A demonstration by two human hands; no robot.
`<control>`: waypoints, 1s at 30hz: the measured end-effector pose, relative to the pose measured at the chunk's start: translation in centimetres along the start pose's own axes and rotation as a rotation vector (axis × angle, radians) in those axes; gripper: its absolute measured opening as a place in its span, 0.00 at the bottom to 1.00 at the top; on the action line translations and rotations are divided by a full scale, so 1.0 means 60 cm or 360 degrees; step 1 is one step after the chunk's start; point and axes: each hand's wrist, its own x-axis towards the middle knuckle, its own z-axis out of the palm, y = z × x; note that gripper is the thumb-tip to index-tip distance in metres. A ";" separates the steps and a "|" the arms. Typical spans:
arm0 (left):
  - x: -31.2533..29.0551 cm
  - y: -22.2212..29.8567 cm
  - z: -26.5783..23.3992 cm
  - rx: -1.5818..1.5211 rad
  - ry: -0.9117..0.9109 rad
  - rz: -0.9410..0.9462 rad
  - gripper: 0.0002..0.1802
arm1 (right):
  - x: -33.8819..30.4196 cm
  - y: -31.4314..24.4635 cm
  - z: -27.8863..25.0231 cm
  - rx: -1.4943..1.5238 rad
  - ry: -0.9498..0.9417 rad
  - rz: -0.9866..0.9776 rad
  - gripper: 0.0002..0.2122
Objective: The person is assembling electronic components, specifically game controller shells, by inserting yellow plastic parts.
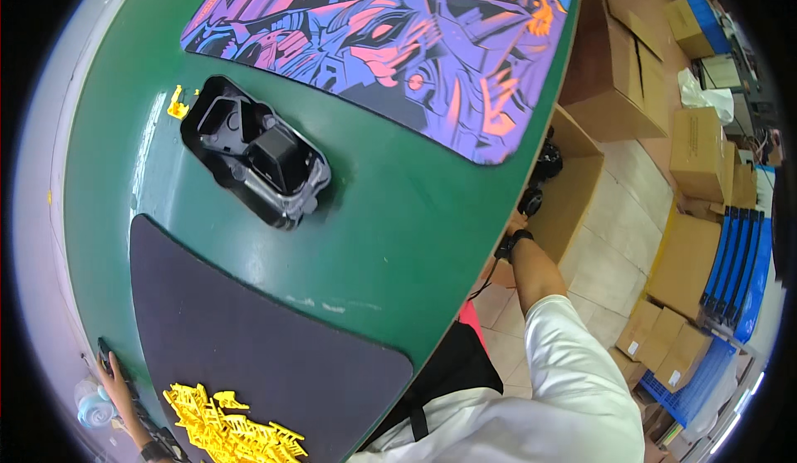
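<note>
White sleeve (573, 380) is filling the lower frame. Green table (398, 214) is carrying a patterned mat (398, 40), a dark mat (249, 338) and a black moulded housing (257, 152) sitting centrally, within reach. Yellow clips (228, 430) are lying heaped on the dark mat's near edge. Right hand (508, 243) is dipping below the table toward a carton (573, 189); fingers hidden, cannot tell. Left hand (116, 380) is resting at the table's edge, grip unclear.

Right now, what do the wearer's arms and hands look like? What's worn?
Right arm: short white sleeve, bare forearm, black wristband or watch; the right hand is hidden behind the table edge. Left hand: bare, dark band at the wrist, no glove visible.
</note>
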 end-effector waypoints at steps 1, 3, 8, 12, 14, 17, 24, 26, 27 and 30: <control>0.008 -0.035 -0.019 0.0031 0.0019 -0.0021 0.35 | -0.006 -0.012 0.013 0.0078 0.0051 0.0036 0.29; 0.015 -0.084 -0.060 0.1082 0.0277 0.0085 0.35 | -0.016 -0.029 0.029 0.0245 0.0162 0.0127 0.23; -0.015 0.201 -0.047 0.0139 0.0636 0.0188 0.28 | -0.019 0.069 -0.084 -0.0076 0.0452 -0.0421 0.12; -0.164 0.355 -0.145 -0.0347 0.0754 0.0362 0.25 | -0.345 0.005 -0.233 0.0843 0.0571 -0.1204 0.05; -0.242 0.346 -0.186 -0.1341 0.0035 0.0231 0.20 | -0.488 -0.002 -0.294 0.0770 0.0892 -0.1770 0.05; -0.407 0.532 -0.137 -0.2335 0.0211 -0.0279 0.14 | -0.670 -0.024 -0.335 0.0597 0.1116 -0.2448 0.06; -0.519 0.657 -0.098 -0.2870 -0.1548 -0.0408 0.53 | -0.894 -0.077 -0.303 0.0630 0.0290 -0.3664 0.11; -0.542 0.615 -0.088 -0.3207 -0.1692 -0.0485 0.56 | -0.941 -0.093 -0.272 0.0471 0.0010 -0.3836 0.13; -0.552 0.612 -0.090 -0.3409 -0.1598 -0.0533 0.57 | -0.962 -0.092 -0.249 0.0504 -0.0089 -0.3857 0.13; -0.573 0.560 -0.073 -0.3597 -0.0901 -0.0141 0.62 | -1.007 -0.082 -0.193 0.0449 0.0008 -0.3880 0.14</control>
